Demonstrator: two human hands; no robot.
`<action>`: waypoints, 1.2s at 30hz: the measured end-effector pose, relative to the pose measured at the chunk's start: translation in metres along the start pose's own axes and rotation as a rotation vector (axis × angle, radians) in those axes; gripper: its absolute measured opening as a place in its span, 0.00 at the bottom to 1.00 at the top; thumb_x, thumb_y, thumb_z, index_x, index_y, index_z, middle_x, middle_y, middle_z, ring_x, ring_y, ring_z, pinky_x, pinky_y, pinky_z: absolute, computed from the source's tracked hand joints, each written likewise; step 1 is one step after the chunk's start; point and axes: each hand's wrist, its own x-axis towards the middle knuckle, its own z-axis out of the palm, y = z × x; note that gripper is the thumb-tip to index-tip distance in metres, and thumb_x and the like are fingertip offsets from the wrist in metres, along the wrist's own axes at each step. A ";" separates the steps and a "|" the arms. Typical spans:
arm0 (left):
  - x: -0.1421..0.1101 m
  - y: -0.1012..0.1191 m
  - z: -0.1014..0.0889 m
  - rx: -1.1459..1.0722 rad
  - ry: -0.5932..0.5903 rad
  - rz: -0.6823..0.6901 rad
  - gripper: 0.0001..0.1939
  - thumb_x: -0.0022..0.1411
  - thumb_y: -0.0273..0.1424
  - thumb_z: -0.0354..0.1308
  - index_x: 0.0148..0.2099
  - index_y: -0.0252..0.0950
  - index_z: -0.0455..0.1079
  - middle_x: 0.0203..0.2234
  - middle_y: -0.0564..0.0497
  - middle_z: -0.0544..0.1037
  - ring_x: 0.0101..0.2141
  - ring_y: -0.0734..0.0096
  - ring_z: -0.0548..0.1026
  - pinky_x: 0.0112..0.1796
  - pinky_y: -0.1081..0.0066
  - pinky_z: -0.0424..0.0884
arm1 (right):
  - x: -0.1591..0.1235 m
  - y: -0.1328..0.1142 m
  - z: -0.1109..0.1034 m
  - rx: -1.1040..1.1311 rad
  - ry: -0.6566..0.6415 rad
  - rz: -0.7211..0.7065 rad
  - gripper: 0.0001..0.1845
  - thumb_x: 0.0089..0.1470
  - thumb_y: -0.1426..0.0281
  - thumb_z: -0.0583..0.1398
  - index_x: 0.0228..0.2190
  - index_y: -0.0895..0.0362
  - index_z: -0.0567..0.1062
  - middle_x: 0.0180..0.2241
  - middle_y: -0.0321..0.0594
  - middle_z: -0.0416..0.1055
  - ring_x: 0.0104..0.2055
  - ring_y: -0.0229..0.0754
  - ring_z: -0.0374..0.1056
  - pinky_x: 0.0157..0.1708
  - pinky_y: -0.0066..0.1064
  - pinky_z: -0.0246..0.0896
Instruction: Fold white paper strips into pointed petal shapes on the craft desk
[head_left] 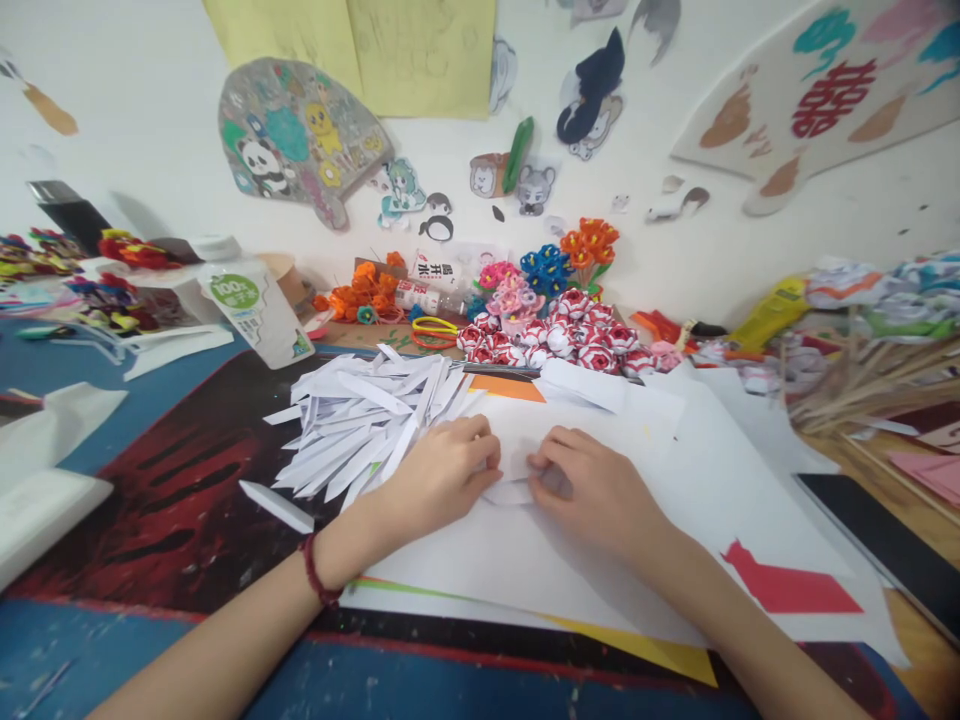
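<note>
My left hand (441,470) and my right hand (592,488) rest close together on a stack of large white sheets (697,500). Between their pinched fingertips lies a small white paper piece (516,470) with a rounded lower edge; both hands grip it, fingers curled. A red cord bracelet circles my left wrist. Just left of my left hand lies a heap of folded white paper strips (360,420), and one loose strip (276,506) lies apart on the dark red mat.
Red-and-white paper flowers (570,338), orange, pink and blue paper blooms, yellow-handled scissors (431,330) and a white carton (255,305) stand behind. A red paper cutout (787,585) lies right. Wooden sticks (862,385) pile at far right. Paper cutouts cover the wall.
</note>
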 end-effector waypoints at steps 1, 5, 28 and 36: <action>0.000 -0.001 0.002 -0.022 0.002 0.003 0.05 0.63 0.30 0.53 0.37 0.36 0.69 0.35 0.50 0.70 0.36 0.68 0.71 0.38 0.69 0.65 | 0.001 0.001 0.000 0.044 -0.011 0.019 0.03 0.54 0.71 0.58 0.30 0.56 0.72 0.33 0.35 0.69 0.38 0.40 0.65 0.33 0.29 0.56; 0.000 -0.006 0.006 -0.097 -0.004 0.000 0.05 0.61 0.31 0.57 0.40 0.37 0.68 0.36 0.51 0.70 0.39 0.67 0.69 0.41 0.68 0.65 | 0.004 0.006 0.000 0.198 -0.052 0.076 0.01 0.50 0.71 0.61 0.29 0.55 0.72 0.31 0.34 0.68 0.34 0.38 0.65 0.31 0.27 0.54; 0.001 0.007 0.000 -0.507 -0.041 -0.154 0.11 0.61 0.35 0.56 0.31 0.34 0.72 0.17 0.57 0.69 0.20 0.79 0.63 0.23 0.78 0.56 | 0.004 0.000 -0.003 0.554 -0.032 0.001 0.09 0.50 0.69 0.62 0.20 0.58 0.76 0.20 0.34 0.70 0.22 0.34 0.60 0.24 0.27 0.53; 0.001 0.005 -0.008 -0.414 -0.002 -0.167 0.09 0.59 0.31 0.57 0.29 0.33 0.74 0.19 0.55 0.73 0.23 0.76 0.68 0.29 0.77 0.60 | 0.004 0.004 -0.002 0.526 -0.054 0.012 0.07 0.47 0.70 0.64 0.20 0.57 0.77 0.20 0.35 0.72 0.22 0.36 0.62 0.25 0.28 0.55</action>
